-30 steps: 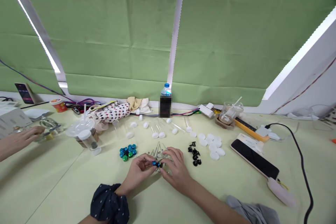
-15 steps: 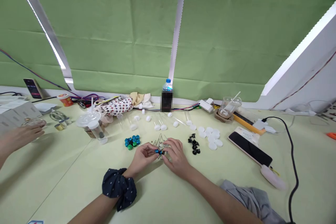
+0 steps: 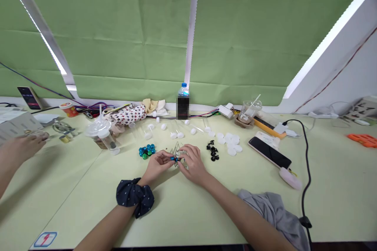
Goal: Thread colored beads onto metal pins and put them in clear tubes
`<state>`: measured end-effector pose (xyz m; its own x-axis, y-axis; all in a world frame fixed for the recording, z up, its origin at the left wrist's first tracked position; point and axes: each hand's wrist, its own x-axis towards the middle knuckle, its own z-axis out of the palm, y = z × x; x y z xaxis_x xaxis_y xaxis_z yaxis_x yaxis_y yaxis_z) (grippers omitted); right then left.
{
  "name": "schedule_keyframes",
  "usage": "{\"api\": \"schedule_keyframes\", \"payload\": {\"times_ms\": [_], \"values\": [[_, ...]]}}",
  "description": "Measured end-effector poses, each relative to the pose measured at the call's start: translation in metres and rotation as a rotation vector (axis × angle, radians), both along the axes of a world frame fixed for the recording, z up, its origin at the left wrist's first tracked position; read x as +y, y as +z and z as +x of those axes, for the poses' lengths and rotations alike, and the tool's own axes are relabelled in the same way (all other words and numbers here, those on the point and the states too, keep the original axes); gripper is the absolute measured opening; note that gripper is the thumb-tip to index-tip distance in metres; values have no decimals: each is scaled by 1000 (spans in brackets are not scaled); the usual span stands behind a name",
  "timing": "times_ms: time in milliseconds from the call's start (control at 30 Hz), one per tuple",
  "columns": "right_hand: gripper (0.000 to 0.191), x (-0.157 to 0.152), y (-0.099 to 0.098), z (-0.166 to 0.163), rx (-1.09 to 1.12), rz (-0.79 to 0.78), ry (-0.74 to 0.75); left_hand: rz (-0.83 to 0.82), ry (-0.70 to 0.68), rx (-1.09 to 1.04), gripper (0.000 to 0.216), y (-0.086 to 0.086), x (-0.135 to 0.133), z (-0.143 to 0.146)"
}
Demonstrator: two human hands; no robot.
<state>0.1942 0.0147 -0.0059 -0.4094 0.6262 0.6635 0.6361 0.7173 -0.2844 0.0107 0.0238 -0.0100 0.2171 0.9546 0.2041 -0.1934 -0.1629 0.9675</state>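
My left hand (image 3: 156,166) is closed, thumb and fingertips pinching a small shiny blue-and-black piece (image 3: 172,158). From the other side my right hand (image 3: 193,164) pinches the same piece, its fingers partly covering it. Thin bent metal wires (image 3: 176,150) lie just behind and around the fingertips; their lower parts are hidden. Left of my hands is a cluster of shiny blue and green balls (image 3: 146,151). To the right lies a group of small black mushroom-shaped pieces (image 3: 213,150), with white round discs (image 3: 230,141) beyond them.
Clear tubes with white caps (image 3: 173,135) lie behind my hands, before a bottle (image 3: 183,106). A lidded cup (image 3: 98,131) stands left. A phone (image 3: 269,152) and black cable (image 3: 306,172) lie right. Another person's hand (image 3: 22,149) is at far left.
The camera view has shifted, so the table's things appear a little higher and further left. Both hands keep their pinch on the small piece.
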Motion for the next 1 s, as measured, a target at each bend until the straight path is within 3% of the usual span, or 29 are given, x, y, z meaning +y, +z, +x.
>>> {"api": "schedule_keyframes", "payload": {"times_ms": [567,1000], "values": [[13,0,12,8,-26,-84,-18,-28,-17,8,25,9,3,7],[9,8,19,16,68,-137,7,-29,77,-29,26,9,3,21]]}}
